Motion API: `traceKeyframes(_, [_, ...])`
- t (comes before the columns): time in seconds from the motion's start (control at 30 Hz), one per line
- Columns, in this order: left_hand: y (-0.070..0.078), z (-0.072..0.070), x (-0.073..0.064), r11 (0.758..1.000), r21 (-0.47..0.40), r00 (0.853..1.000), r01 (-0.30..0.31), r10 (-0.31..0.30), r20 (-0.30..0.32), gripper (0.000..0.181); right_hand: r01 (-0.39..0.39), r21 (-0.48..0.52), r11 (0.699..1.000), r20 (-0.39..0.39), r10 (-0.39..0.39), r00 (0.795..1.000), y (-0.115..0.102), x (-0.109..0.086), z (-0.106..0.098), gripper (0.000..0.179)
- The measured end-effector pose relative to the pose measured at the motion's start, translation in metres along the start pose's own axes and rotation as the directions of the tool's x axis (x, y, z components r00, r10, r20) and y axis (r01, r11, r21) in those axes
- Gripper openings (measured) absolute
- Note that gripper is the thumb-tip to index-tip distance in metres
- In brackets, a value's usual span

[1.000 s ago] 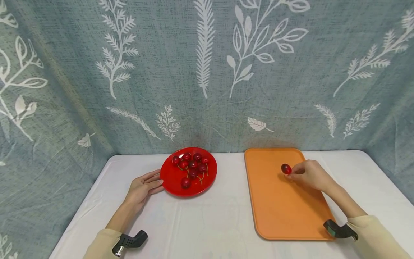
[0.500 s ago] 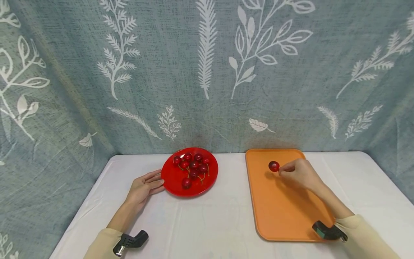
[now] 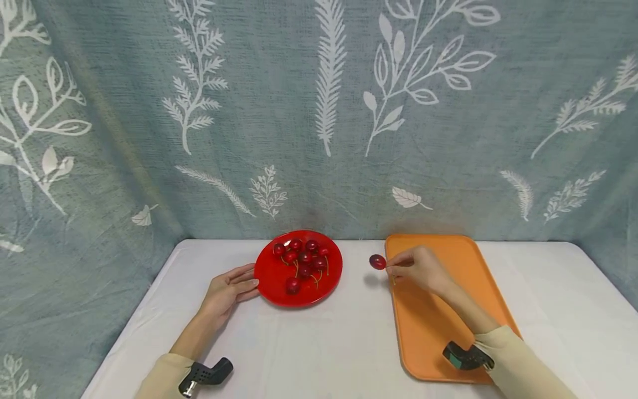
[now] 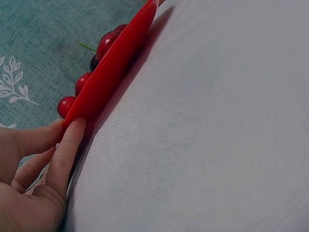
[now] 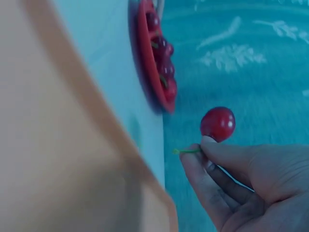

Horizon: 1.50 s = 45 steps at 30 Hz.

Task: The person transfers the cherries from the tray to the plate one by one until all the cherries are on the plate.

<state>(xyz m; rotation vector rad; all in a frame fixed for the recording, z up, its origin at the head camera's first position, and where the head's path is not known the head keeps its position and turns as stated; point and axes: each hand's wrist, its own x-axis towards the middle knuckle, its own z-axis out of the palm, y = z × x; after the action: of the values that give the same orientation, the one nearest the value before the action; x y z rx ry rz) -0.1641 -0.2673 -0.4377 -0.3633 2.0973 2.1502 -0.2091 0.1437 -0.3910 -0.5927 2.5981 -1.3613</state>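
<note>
My left hand [image 3: 226,292] holds the left edge of a round red plate [image 3: 274,291], thumb and fingers at its rim. In the left wrist view those fingertips [image 4: 75,128] meet the plate's rim and outer side. Several dark red cherries [image 3: 305,256], some with green stems, lie on the plate, mostly toward its back. Between thumb and fingers my right hand [image 3: 418,269] pinches a single cherry [image 3: 377,262] by its stem end. That cherry hangs above the white cloth, just left of the orange tray [image 3: 458,310]. Its green stem [image 5: 188,151] pokes out past the fingertips in the right wrist view.
A white cloth [image 3: 344,338] covers the table, with a strip of it between plate and tray. Behind the table hangs a blue-green curtain [image 3: 279,111] with white leaf prints. Black devices sit on both wrists.
My right hand has carried the cherry leftward, from over the tray to past its left edge. The left hand stays at the plate. The head view has shifted slightly.
</note>
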Motion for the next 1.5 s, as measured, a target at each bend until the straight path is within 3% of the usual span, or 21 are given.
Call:
traceKeyframes(0.1, [-0.001,0.003,0.001,1.000,-0.006,1.000,-0.003,0.003,0.027,0.055,0.040,-0.028,0.999,0.019,-0.039,0.999,-0.008,0.006,0.013,0.012])
traceKeyframes(0.3, [-0.001,-0.004,-0.004,0.999,0.033,1.000,-0.002,0.002,-0.004,0.054,0.145,-0.015,0.989,0.122,-0.142,0.982,-0.027,0.028,0.048,0.010])
traceKeyframes(0.57, [-0.001,-0.004,-0.004,1.000,0.016,1.000,-0.002,0.002,0.012,0.055,0.167,0.009,0.986,0.189,-0.166,0.968,-0.040,0.046,0.078,0.006])
traceKeyframes(0.7, [-0.002,-0.002,-0.003,1.000,0.020,1.000,-0.005,0.005,0.012,0.055,0.184,-0.041,0.982,0.219,-0.171,0.961,-0.046,0.052,0.087,0.007])
traceKeyframes(0.93, [0.001,0.001,0.000,1.000,0.026,1.000,-0.013,0.013,0.006,0.054,0.224,-0.133,0.966,0.209,-0.193,0.959,-0.049,0.064,0.098,0.004])
traceKeyframes(1.27, [-0.001,0.001,-0.001,0.999,0.032,1.000,-0.010,0.010,0.004,0.054,0.153,-0.128,0.980,0.166,-0.131,0.977,-0.050,0.067,0.108,0.004])
traceKeyframes(1.5, [-0.002,0.000,-0.002,0.999,0.047,1.000,-0.004,0.004,-0.004,0.054,0.147,-0.160,0.976,0.099,-0.133,0.986,-0.051,0.067,0.108,0.006])
